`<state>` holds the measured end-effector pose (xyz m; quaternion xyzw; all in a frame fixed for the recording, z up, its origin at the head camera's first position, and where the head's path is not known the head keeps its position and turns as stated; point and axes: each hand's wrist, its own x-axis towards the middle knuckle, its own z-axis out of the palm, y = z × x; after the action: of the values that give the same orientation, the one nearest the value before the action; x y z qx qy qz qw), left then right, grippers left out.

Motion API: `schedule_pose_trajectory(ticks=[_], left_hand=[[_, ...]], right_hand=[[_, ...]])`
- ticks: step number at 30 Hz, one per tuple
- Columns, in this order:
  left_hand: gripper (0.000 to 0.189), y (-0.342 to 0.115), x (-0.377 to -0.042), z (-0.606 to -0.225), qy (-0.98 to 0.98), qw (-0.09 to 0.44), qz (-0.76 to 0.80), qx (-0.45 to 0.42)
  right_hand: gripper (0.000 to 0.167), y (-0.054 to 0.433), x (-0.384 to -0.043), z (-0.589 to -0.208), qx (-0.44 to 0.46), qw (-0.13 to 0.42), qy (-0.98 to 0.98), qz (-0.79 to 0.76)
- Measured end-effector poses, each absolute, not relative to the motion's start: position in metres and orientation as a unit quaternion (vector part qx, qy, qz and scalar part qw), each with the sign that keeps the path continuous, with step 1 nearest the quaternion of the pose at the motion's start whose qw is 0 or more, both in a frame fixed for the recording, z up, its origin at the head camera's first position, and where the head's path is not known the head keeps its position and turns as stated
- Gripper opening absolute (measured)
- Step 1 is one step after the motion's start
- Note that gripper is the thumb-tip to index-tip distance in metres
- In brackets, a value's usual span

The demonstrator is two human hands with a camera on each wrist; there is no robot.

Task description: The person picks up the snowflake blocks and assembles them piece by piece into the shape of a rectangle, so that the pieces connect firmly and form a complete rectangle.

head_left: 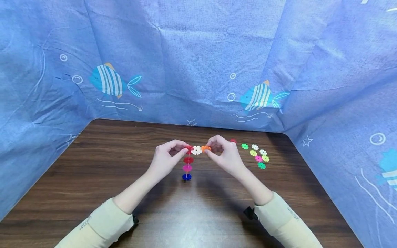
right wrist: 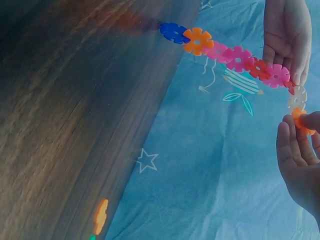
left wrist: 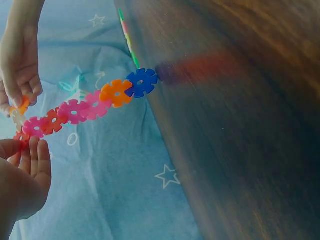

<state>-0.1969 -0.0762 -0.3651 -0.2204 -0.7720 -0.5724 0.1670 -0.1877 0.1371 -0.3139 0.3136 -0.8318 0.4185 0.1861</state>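
Observation:
A chain of notched plastic flower discs hangs between the hands and the tabletop. My left hand [head_left: 165,157] pinches the red disc [head_left: 190,149] at its upper corner. Sideways from there runs a white disc [head_left: 196,150], joined to an orange disc [head_left: 205,148], which my right hand [head_left: 227,156] pinches between thumb and fingers. Below the left hand, pink, red and orange discs [left wrist: 117,93] lead down to a blue disc [left wrist: 142,83] at the bottom. That blue disc is at or just over the tabletop; I cannot tell whether it touches.
Several loose discs lie on the brown wooden table [head_left: 124,155] at the right, among them a green disc [head_left: 261,165] and a pink disc [head_left: 258,158]. A red disc [head_left: 233,141] is partly hidden behind the right hand. A blue fish-print curtain [head_left: 192,69] surrounds the table.

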Motion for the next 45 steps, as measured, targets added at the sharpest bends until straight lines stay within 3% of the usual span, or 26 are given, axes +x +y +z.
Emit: schedule_pose_trajectory(ticks=[8,22,32,45], left_hand=[[0.018,-0.075,-0.198,-0.362,-0.786,0.150,-0.554,-0.230],[0.009,-0.071,-0.200,-0.358,-0.798,0.186,-0.520,-0.242],[0.008,-0.068,-0.198,-0.359,-0.797,0.201,-0.513,-0.248],[0.013,-0.078,-0.200,-0.355,-0.821,0.170,-0.491,-0.238]], right_hand=[[0.018,0.144,-0.206,-0.336,0.304,0.179,-0.832,0.427],[0.018,0.143,-0.204,-0.334,0.302,0.198,-0.841,0.403],[0.018,0.142,-0.203,-0.336,0.292,0.185,-0.841,0.415],[0.022,0.147,-0.208,-0.338,0.294,0.138,-0.837,0.440]])
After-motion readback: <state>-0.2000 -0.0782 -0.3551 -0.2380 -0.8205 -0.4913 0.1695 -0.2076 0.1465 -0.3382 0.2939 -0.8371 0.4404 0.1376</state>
